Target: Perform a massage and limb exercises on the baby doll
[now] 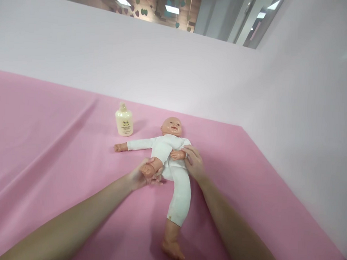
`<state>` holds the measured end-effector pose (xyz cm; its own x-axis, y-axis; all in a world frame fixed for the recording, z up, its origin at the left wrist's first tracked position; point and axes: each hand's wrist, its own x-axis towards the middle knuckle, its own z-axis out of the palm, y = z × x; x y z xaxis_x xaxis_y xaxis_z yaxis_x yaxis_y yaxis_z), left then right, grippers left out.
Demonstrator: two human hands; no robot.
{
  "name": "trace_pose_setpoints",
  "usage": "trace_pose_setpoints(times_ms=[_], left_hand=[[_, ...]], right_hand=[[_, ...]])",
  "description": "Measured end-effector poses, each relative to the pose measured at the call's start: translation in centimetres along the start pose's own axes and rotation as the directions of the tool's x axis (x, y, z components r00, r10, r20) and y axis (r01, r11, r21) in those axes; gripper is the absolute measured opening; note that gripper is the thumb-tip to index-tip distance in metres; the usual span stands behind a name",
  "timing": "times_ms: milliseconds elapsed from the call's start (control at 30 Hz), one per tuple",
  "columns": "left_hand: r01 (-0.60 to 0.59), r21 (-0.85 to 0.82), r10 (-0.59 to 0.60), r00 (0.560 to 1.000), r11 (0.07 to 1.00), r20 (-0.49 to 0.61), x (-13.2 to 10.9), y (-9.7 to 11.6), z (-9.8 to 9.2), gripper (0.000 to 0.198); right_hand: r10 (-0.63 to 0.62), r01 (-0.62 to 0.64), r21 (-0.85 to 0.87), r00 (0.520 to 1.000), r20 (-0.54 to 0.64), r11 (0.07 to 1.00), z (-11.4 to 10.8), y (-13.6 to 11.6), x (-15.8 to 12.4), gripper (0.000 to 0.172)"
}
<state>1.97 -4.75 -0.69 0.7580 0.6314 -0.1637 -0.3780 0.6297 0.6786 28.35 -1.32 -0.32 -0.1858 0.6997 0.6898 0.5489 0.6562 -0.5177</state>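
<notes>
A baby doll (180, 193) in white cloth clothing lies on its back, head away from me. My left hand (143, 175) is closed around the lower part of one doll leg, near the bare foot (148, 170). That leg is bent up over the belly, while the other stretches toward me. My right hand (194, 162) lies along the doll's side and bent arm, fingers fairly straight and touching the sleeve. Beside my fingertips, the doll's small hand (178, 155) rests on its belly. The doll's other arm (140, 143) reaches out to the left.
A pale yellow bottle (124, 122) with a dark printed label stands behind the doll's outstretched arm. Pink cloth (57, 150) with folds at left covers the surface. White walls (136, 61) rise at the back and right, with window glass above.
</notes>
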Motion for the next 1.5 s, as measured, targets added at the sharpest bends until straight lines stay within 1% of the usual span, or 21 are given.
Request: trace_pose_setpoints(times_ms=[100,167,233,300,367,433,533,667,733,767,800,867,967,1000,1033,1067,1133,1233,1300,1400,1500], left_hand=[[0.010,0.083,-0.025,0.985,0.996,0.172,-0.4,-0.3,-0.7,0.049],[0.044,0.200,-0.108,0.941,0.979,0.321,-0.8,-0.5,-1.0,0.051],[0.093,0.332,-0.243,0.861,0.939,0.447,-1.2,-0.6,-1.0,0.055],[0.126,0.447,-0.376,0.760,0.885,0.530,-1.5,-0.4,-0.5,0.056],[0.124,0.565,-0.488,0.673,0.816,0.556,-1.7,0.1,0.2,0.054],[0.103,0.682,-0.580,0.626,0.724,0.521,-1.6,0.5,0.8,0.050],[0.095,0.773,-0.643,0.623,0.628,0.445,-1.6,0.7,1.0,0.050],[0.074,0.727,-0.565,0.684,0.682,0.461,-1.8,0.6,0.9,0.046],[0.054,0.716,-0.538,0.699,0.696,0.471,-2.0,0.7,1.1,0.042],[0.052,0.722,-0.544,0.695,0.690,0.470,-2.0,0.8,1.3,0.041],[0.056,0.732,-0.561,0.683,0.679,0.468,-1.9,0.9,1.5,0.040],[0.073,0.740,-0.605,0.633,0.668,0.484,-1.7,1.1,1.7,0.042],[0.118,0.675,-0.615,0.546,0.729,0.569,-1.5,1.0,1.4,0.046],[0.141,0.628,-0.593,0.533,0.765,0.603,-1.4,0.8,1.1,0.047],[0.161,0.568,-0.554,0.540,0.807,0.634,-1.4,0.6,0.6,0.049],[0.170,0.498,-0.498,0.563,0.851,0.659,-1.4,0.3,0.1,0.051],[0.148,0.328,-0.339,0.664,0.933,0.666,-1.5,-0.1,-0.8,0.055],[0.059,0.111,-0.110,0.834,0.992,0.541,-1.4,-0.1,-1.7,0.057],[0.025,0.049,-0.043,0.908,0.998,0.416,-1.2,0.2,-1.6,0.054],[0.010,0.020,-0.015,0.965,1.000,0.263,-1.1,0.8,-0.9,0.049],[0.011,0.000,-0.011,0.990,1.000,0.138,-0.9,0.9,-0.4,0.049]], right_hand=[[0.092,-0.084,0.102,0.993,-0.079,0.991,0.0,0.2,-0.1,0.029],[0.193,-0.166,0.195,0.972,-0.130,0.967,0.0,0.6,-0.1,0.033],[0.316,-0.258,0.305,0.935,-0.159,0.917,0.0,0.9,0.1,0.041],[0.423,-0.314,0.422,0.885,-0.194,0.851,0.0,1.2,0.3,0.050],[0.486,-0.316,0.507,0.839,-0.245,0.802,-0.2,1.4,0.6,0.056],[0.529,-0.308,0.550,0.794,-0.301,0.776,-0.3,1.7,0.7,0.055],[0.626,-0.334,0.620,0.702,-0.339,0.710,-0.6,2.7,0.5,0.054],[0.792,-0.395,0.759,0.557,-0.251,0.518,-0.8,4.8,0.2,0.044],[0.839,-0.413,0.796,0.503,-0.206,0.443,-0.9,5.5,0.1,0.037],[0.844,-0.414,0.800,0.498,-0.200,0.434,-0.9,5.6,0.1,0.037],[0.836,-0.412,0.796,0.511,-0.201,0.443,-0.9,5.6,0.1,0.038],[0.804,-0.402,0.777,0.555,-0.214,0.485,-0.9,5.2,0.1,0.043],[0.759,-0.385,0.729,0.590,-0.277,0.565,-1.0,3.9,0.2,0.052],[0.737,-0.379,0.702,0.601,-0.309,0.603,-1.0,3.4,0.3,0.054],[0.708,-0.374,0.666,0.620,-0.338,0.646,-1.0,2.9,0.4,0.055],[0.674,-0.370,0.626,0.647,-0.357,0.686,-1.0,2.4,0.5,0.055],[0.599,-0.345,0.561,0.712,-0.366,0.753,-0.9,1.7,0.7,0.054],[0.489,-0.287,0.498,0.804,-0.339,0.818,-0.6,0.9,0.7,0.055],[0.427,-0.270,0.449,0.854,-0.298,0.852,-0.4,0.6,0.5,0.055],[0.340,-0.245,0.362,0.914,-0.224,0.899,-0.1,0.1,0.1,0.045],[0.230,-0.176,0.265,0.954,-0.191,0.948,0.0,-0.4,0.0,0.033]])
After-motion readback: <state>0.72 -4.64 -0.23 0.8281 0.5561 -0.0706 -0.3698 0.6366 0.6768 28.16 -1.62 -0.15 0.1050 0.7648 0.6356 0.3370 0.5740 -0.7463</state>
